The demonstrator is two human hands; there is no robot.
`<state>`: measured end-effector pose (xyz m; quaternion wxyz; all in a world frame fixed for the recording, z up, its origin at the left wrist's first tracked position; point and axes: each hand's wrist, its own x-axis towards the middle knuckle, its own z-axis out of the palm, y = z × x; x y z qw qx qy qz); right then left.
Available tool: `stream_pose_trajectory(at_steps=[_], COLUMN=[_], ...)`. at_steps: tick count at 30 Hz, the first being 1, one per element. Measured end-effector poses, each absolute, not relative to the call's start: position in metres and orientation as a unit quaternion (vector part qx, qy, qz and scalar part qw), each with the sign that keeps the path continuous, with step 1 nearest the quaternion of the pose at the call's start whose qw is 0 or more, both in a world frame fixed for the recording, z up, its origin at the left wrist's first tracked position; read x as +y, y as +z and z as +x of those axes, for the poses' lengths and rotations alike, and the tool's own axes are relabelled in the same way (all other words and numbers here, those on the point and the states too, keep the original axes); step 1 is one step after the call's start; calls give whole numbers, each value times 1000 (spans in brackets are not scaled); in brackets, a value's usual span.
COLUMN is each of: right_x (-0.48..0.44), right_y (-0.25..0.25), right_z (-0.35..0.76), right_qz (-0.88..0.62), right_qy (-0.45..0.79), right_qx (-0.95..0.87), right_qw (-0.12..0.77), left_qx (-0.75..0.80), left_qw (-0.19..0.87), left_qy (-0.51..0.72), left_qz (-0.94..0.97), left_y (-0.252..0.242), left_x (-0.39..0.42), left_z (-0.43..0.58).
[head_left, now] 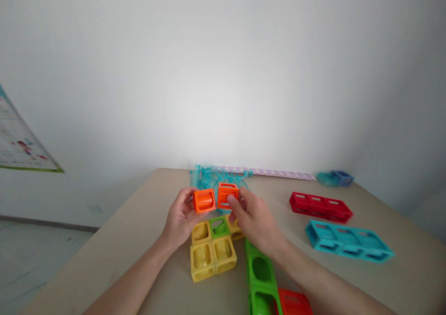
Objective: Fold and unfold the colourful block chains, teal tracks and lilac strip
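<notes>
My left hand (180, 219) grips an orange hollow cube block (204, 200) with its fingers closed around it. My right hand (256, 219) pinches a second orange cube block (227, 194), held right beside the first, the two nearly touching. Both are raised above a cluster of yellow cube blocks (212, 257) with one green cube (219, 226) among them on the beige table (139, 226).
A green row of blocks (261, 280) and a red-orange block (294, 303) lie under my right forearm. A red bar (320, 206) and a cyan bar (348, 241) lie at right. Teal clear pieces (209, 175), a patterned strip (272, 171) and small blue pieces (336, 178) line the far edge.
</notes>
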<state>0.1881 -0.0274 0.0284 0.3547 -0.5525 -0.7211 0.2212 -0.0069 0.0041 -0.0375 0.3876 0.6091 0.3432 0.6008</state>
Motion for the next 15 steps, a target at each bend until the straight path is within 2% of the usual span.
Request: stream_pose_trajectory(at_steps=[5,11,15], right_x=[-25,-24,-23], right_y=[23,19,18], right_z=[188,187,187], right_qz=[-517,-510,-509], right_qy=[303,318,345], right_qx=[-725,-728,-721], right_qw=[340,330,319], left_qx=[356,331,370], left_qw=[383,401,398], left_qy=[574,540,536], left_qz=[631,662,647], left_y=[-35,-29,-30], left_x=[3,-2,-2], left_z=[-8,-9,-10])
